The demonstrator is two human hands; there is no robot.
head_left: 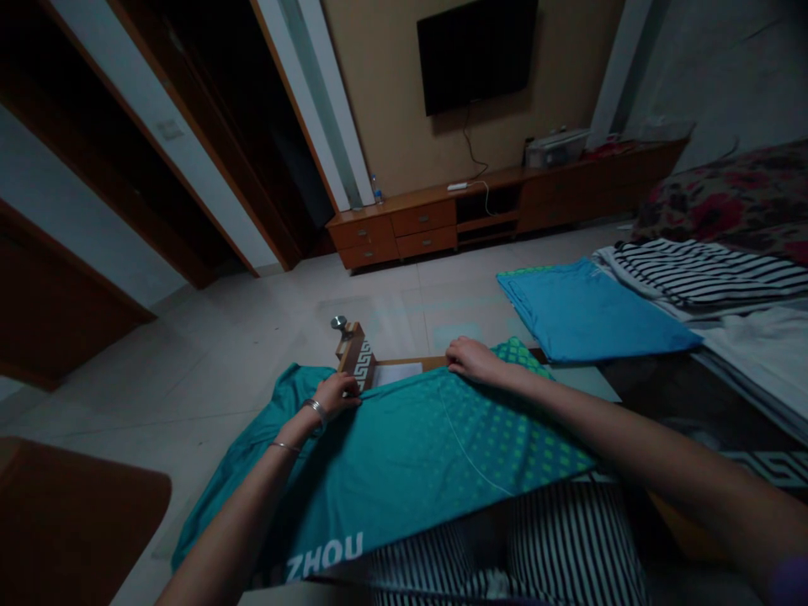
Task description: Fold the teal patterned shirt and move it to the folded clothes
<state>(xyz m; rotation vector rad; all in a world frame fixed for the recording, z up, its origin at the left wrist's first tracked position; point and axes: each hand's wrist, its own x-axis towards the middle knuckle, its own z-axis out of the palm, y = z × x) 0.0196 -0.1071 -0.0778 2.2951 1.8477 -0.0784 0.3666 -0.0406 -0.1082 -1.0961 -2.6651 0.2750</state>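
A teal T-shirt [391, 446] with a green dotted pattern at its right end and white lettering near its lower edge lies stretched across the low table and over the striped lap. At the shirt's far edge, left of centre, my left hand [336, 394] pinches the cloth; bracelets circle that wrist. Farther right along the same edge my right hand [468, 360] is closed on the fabric, its fingertips curled out of sight. The shirt's left part hangs in loose folds past the table.
Right of the shirt lie a folded blue garment [599, 307] and a striped black-and-white garment [700, 269] on other clothes. The table's patterned end [363, 364] carries a metal knob [338, 322]. A wooden cabinet [422, 223] stands along the wall under a television. A brown piece of furniture [82, 513] is lower left.
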